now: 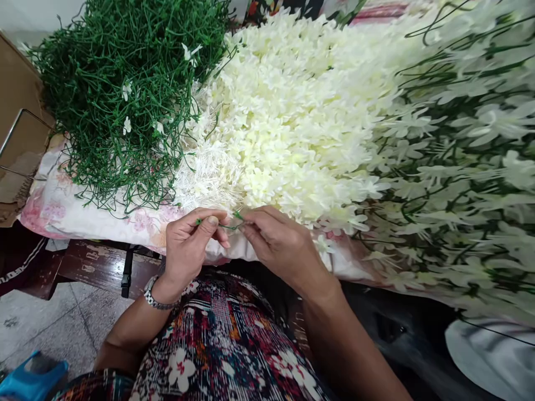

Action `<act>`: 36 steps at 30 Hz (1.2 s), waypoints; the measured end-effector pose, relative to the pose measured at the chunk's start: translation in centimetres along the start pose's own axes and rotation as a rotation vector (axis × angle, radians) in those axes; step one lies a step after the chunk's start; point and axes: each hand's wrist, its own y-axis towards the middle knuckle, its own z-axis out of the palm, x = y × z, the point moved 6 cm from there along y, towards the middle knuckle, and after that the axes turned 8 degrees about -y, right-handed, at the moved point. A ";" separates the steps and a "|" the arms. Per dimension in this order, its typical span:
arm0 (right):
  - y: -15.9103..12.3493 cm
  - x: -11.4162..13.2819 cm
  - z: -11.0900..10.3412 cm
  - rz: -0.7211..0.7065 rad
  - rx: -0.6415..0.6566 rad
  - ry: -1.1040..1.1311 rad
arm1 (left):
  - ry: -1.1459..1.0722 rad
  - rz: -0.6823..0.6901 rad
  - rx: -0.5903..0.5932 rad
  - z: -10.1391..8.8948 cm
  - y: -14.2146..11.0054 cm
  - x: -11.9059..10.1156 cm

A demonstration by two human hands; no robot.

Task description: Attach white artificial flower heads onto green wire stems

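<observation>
Between both hands runs a thin green plastic stem, held just above the near edge of the work surface. My left hand, with a watch on the wrist, pinches one end between thumb and forefinger. Closed on the other end is my right hand, whose fingertips partly cover the stem. Just beyond the hands lies a small heap of thin white strands. A large pile of loose cream-white artificial petals spreads behind it, and a tangled heap of green stems is at the back left.
Many white flowers on green stems crowd the right side. A flowered cloth covers the surface under the piles. On the left stands a cardboard box. A wooden bench and a blue plastic object are below.
</observation>
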 end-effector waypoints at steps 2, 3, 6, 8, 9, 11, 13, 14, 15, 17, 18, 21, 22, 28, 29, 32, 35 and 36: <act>-0.1 0.6 0.0 -0.047 -0.003 -0.091 | 0.014 -0.007 -0.002 -0.2 -0.3 0.1; -0.1 0.8 -0.1 -0.060 -0.006 -0.112 | 0.027 -0.008 -0.005 -0.3 -0.4 0.1; -0.3 1.4 -0.9 -0.092 -0.056 -0.116 | 0.059 -0.005 -0.014 -0.6 -0.7 0.0; -0.5 1.7 -1.5 -0.102 -0.099 -0.078 | 0.067 -0.004 -0.012 -0.7 -0.9 0.0; -0.6 1.8 -1.7 -0.099 -0.111 -0.043 | 0.071 -0.007 -0.011 -0.7 -0.9 0.0; -0.7 2.1 -1.7 -0.089 -0.108 0.045 | 0.088 -0.009 -0.013 -0.7 -1.2 0.0; -0.8 2.5 -1.3 -0.094 -0.081 0.131 | 0.117 -0.009 -0.007 -0.7 -1.5 0.0; -0.9 2.7 -1.1 -0.094 -0.073 0.164 | 0.139 -0.008 0.000 -0.7 -1.7 -0.1; -1.0 2.9 -0.9 -0.091 -0.069 0.192 | 0.169 -0.004 0.011 -0.7 -1.9 -0.2; -1.2 3.2 -0.4 -0.078 -0.059 0.254 | 0.239 0.002 0.046 -0.7 -2.3 -0.5; -1.3 3.4 -0.1 -0.075 -0.053 0.293 | 0.271 0.009 0.072 -0.7 -2.5 -0.6; -1.8 4.2 0.8 -0.082 -0.040 0.379 | 0.233 -0.018 0.138 -0.6 -3.2 -0.5; -2.0 4.4 1.1 -0.083 -0.041 0.379 | 0.221 -0.026 0.141 -0.7 -3.4 -0.3; -2.9 4.5 1.0 -0.196 -0.024 0.096 | 0.146 0.041 0.035 -1.9 -3.7 -0.3; -3.0 4.0 0.4 -0.180 -0.080 -0.013 | 0.114 0.034 0.016 -2.1 -3.6 -0.3; -3.1 1.7 -1.0 0.017 -0.228 -0.329 | 0.013 -0.038 -0.036 -2.6 -3.4 0.2; -2.6 0.6 0.0 0.056 -0.146 -0.433 | -0.011 -0.110 -0.061 -2.6 -3.1 1.0; -2.4 0.5 0.4 0.048 -0.139 -0.428 | -0.016 -0.125 -0.060 -2.5 -3.1 1.2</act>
